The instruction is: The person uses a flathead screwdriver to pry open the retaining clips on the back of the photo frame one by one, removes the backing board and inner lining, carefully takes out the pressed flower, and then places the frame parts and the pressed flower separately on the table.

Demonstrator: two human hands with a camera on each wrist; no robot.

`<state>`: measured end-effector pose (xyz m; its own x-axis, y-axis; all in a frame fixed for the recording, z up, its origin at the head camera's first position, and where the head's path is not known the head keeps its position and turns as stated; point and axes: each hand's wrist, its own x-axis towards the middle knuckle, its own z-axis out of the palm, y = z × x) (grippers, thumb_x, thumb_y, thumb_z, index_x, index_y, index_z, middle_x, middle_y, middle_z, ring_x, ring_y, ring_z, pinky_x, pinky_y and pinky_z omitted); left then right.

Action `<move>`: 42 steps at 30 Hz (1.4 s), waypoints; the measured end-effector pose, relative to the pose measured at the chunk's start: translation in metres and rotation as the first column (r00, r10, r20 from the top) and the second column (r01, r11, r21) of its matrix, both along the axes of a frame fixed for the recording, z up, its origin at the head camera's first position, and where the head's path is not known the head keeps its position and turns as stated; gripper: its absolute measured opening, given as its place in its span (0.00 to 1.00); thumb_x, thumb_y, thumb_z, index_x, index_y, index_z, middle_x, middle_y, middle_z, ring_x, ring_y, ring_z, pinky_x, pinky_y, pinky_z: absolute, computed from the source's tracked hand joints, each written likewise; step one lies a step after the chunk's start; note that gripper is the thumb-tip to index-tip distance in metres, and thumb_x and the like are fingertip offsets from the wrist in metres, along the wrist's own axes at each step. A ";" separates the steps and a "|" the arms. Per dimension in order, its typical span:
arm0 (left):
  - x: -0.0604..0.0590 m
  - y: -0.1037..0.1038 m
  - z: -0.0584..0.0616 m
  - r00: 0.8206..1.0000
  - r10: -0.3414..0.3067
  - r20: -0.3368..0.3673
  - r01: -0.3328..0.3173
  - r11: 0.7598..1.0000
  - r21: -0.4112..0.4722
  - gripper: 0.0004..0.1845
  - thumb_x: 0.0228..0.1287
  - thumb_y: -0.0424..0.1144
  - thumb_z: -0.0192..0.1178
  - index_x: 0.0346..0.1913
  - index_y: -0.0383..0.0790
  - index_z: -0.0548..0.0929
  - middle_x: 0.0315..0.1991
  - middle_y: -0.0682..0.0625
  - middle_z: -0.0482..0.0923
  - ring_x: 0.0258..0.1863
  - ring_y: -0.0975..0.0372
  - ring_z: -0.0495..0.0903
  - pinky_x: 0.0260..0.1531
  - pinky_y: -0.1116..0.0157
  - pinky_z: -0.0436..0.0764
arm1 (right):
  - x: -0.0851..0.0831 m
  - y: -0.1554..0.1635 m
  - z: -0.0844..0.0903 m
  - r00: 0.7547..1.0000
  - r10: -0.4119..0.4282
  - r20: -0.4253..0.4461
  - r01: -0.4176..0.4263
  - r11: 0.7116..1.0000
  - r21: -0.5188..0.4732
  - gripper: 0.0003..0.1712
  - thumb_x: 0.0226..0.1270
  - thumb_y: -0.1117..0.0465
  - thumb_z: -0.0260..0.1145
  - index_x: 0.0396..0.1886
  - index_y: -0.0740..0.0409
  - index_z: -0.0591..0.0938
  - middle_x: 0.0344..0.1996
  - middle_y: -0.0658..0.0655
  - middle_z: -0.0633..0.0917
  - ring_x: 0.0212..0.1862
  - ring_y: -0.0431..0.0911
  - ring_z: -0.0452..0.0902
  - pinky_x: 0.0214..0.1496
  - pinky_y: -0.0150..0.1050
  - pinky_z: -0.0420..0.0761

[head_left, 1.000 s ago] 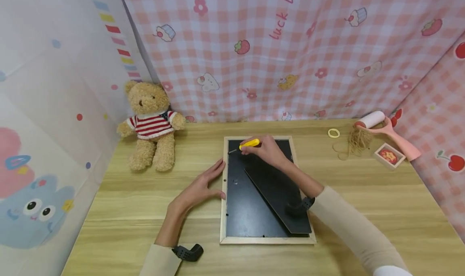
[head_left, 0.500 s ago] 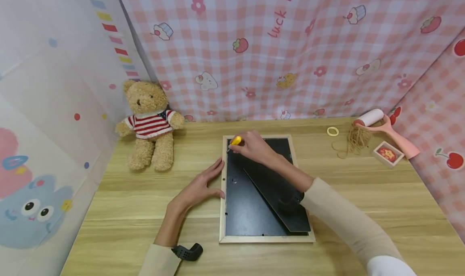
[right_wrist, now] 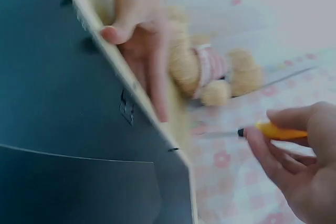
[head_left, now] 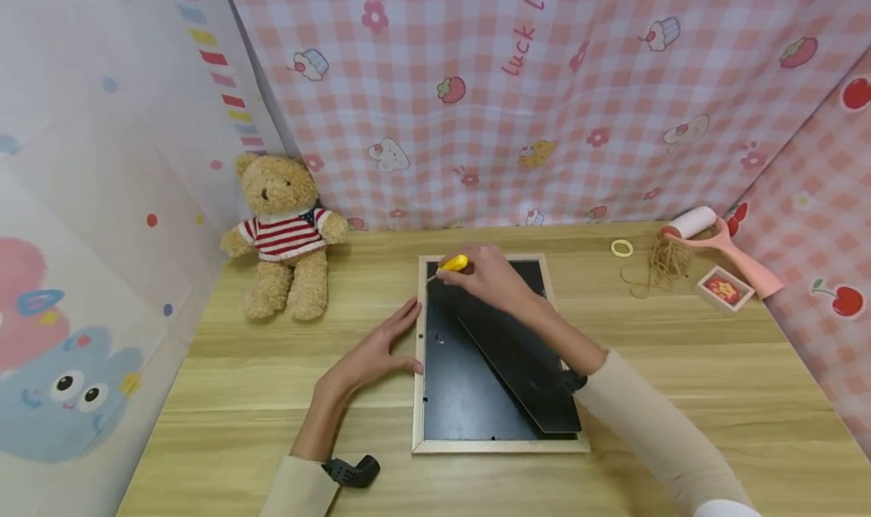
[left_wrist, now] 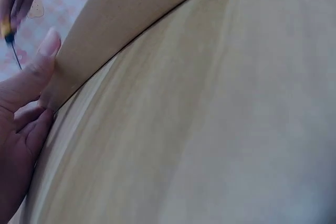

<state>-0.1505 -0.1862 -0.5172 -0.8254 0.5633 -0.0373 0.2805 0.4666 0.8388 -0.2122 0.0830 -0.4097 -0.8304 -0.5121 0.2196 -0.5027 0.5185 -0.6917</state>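
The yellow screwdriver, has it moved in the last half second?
Yes. The yellow screwdriver in the right hand shifted slightly right along the picture frame's top edge, away from its top-left corner.

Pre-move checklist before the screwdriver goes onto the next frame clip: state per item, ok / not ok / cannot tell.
1. Right hand grips the yellow screwdriver: ok.
2. Screwdriver tip at the top-left corner of the picture frame: ok in the head view; whether it touches a clip, cannot tell.
3. Left hand braces the frame's left edge, fingers flat against the wood: ok.
4. Frame lies face down and flat on the table: ok.
5. Black stand flap clear of the corner being worked: ok.
6. Teddy bear and lint roller away from the hands: ok.
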 end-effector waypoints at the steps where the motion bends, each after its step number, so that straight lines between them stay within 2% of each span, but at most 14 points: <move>1: 0.003 0.000 0.000 1.000 -0.012 0.004 0.012 1.000 -0.007 0.63 0.62 0.52 0.81 0.91 0.46 0.50 0.92 0.47 0.40 0.90 0.46 0.43 0.87 0.41 0.53 | 0.010 0.009 -0.001 0.999 -0.010 0.031 0.012 0.999 -0.039 0.14 0.74 0.62 0.76 0.54 0.65 0.93 0.44 0.61 0.94 0.37 0.45 0.90 0.39 0.32 0.85; 4: 0.014 -0.003 -0.002 0.999 -0.054 -0.002 0.054 0.998 -0.034 0.71 0.56 0.55 0.83 0.91 0.42 0.45 0.92 0.42 0.32 0.90 0.43 0.35 0.86 0.38 0.49 | 0.047 0.035 -0.011 0.987 0.006 0.159 0.016 0.991 -0.136 0.15 0.73 0.62 0.78 0.56 0.60 0.93 0.46 0.58 0.95 0.41 0.45 0.91 0.41 0.31 0.86; 6: 0.021 -0.005 -0.002 0.997 -0.074 -0.019 0.073 0.996 -0.044 0.75 0.52 0.60 0.83 0.91 0.39 0.43 0.91 0.39 0.26 0.90 0.41 0.28 0.86 0.35 0.46 | 0.071 0.049 -0.021 0.968 0.046 0.246 -0.002 0.984 -0.177 0.15 0.73 0.61 0.77 0.56 0.59 0.94 0.46 0.57 0.95 0.41 0.45 0.91 0.41 0.31 0.85; 8: 0.025 -0.006 -0.004 0.993 -0.094 -0.068 0.090 0.994 -0.054 0.78 0.50 0.68 0.80 0.90 0.34 0.42 0.90 0.34 0.24 0.89 0.38 0.23 0.85 0.33 0.40 | 0.093 0.059 -0.032 0.948 0.077 0.310 -0.015 0.980 -0.199 0.14 0.74 0.61 0.76 0.56 0.59 0.94 0.47 0.57 0.95 0.40 0.44 0.90 0.40 0.30 0.85; 10: 0.028 -0.008 -0.004 0.988 -0.108 -0.113 0.102 0.993 -0.056 0.81 0.48 0.76 0.74 0.89 0.31 0.41 0.89 0.31 0.24 0.88 0.36 0.21 0.86 0.36 0.33 | 0.112 0.064 -0.042 0.936 0.092 0.340 -0.020 0.978 -0.209 0.13 0.75 0.61 0.76 0.55 0.58 0.94 0.47 0.57 0.94 0.40 0.42 0.89 0.41 0.30 0.86; 12: 0.028 -0.008 -0.005 0.983 -0.119 -0.141 0.112 0.992 -0.057 0.82 0.47 0.82 0.68 0.89 0.29 0.41 0.89 0.31 0.26 0.88 0.36 0.23 0.87 0.43 0.26 | 0.127 0.065 -0.051 0.935 0.095 0.341 -0.021 0.976 -0.215 0.13 0.73 0.61 0.77 0.54 0.57 0.94 0.48 0.56 0.95 0.40 0.40 0.88 0.42 0.31 0.86; 15: 0.027 -0.008 -0.004 0.981 -0.126 -0.147 0.118 0.991 -0.065 0.83 0.47 0.86 0.63 0.89 0.29 0.39 0.90 0.32 0.28 0.88 0.37 0.25 0.87 0.51 0.21 | 0.142 0.059 -0.058 0.951 0.081 0.298 -0.017 0.978 -0.209 0.14 0.71 0.59 0.79 0.53 0.55 0.95 0.47 0.52 0.95 0.41 0.37 0.86 0.43 0.31 0.85; 21: 0.025 -0.007 -0.003 0.980 -0.120 -0.158 0.111 0.992 -0.062 0.83 0.46 0.87 0.63 0.89 0.31 0.40 0.89 0.31 0.29 0.88 0.37 0.25 0.87 0.47 0.21 | 0.148 0.043 -0.059 0.976 0.034 0.214 0.009 0.980 -0.197 0.14 0.70 0.58 0.80 0.53 0.55 0.95 0.46 0.50 0.95 0.47 0.37 0.88 0.50 0.33 0.88; 24: 0.022 -0.005 -0.004 0.976 -0.123 -0.180 0.117 0.992 -0.046 0.82 0.48 0.87 0.63 0.89 0.31 0.40 0.89 0.29 0.29 0.88 0.36 0.25 0.87 0.49 0.21 | 0.146 0.040 -0.058 0.977 0.025 0.211 0.016 0.981 -0.191 0.15 0.71 0.58 0.80 0.54 0.57 0.95 0.47 0.51 0.95 0.48 0.39 0.88 0.51 0.32 0.88; 29: 0.018 -0.001 -0.002 0.976 -0.133 -0.174 0.123 0.990 -0.064 0.83 0.47 0.88 0.61 0.89 0.32 0.39 0.89 0.31 0.27 0.89 0.38 0.24 0.86 0.47 0.20 | 0.143 0.039 -0.057 0.976 0.021 0.217 0.020 0.983 -0.185 0.16 0.71 0.58 0.79 0.55 0.57 0.94 0.48 0.53 0.95 0.49 0.42 0.89 0.53 0.33 0.88; 34: 0.020 0.001 -0.006 0.972 -0.139 -0.191 0.133 0.990 -0.046 0.82 0.49 0.87 0.62 0.89 0.30 0.40 0.89 0.29 0.28 0.88 0.36 0.25 0.86 0.50 0.20 | 0.146 0.036 -0.059 0.983 0.010 0.182 0.026 0.981 -0.194 0.14 0.70 0.60 0.81 0.53 0.56 0.95 0.47 0.52 0.95 0.49 0.42 0.89 0.54 0.34 0.88; 37: 0.022 0.000 -0.011 0.969 -0.140 -0.203 0.138 0.990 -0.023 0.81 0.50 0.86 0.64 0.89 0.31 0.40 0.89 0.28 0.29 0.88 0.36 0.26 0.86 0.53 0.20 | 0.149 0.031 -0.056 0.992 0.034 0.120 -0.010 0.980 -0.198 0.12 0.69 0.62 0.81 0.51 0.57 0.95 0.44 0.51 0.95 0.46 0.40 0.89 0.52 0.35 0.89; 42: 0.027 -0.002 -0.016 0.972 -0.128 -0.197 0.126 0.992 -0.020 0.81 0.50 0.86 0.63 0.90 0.33 0.40 0.89 0.29 0.29 0.89 0.38 0.25 0.85 0.61 0.19 | 0.152 0.018 -0.044 0.990 0.143 -0.004 -0.142 0.976 -0.165 0.09 0.71 0.67 0.77 0.49 0.62 0.94 0.43 0.53 0.94 0.43 0.40 0.89 0.47 0.34 0.91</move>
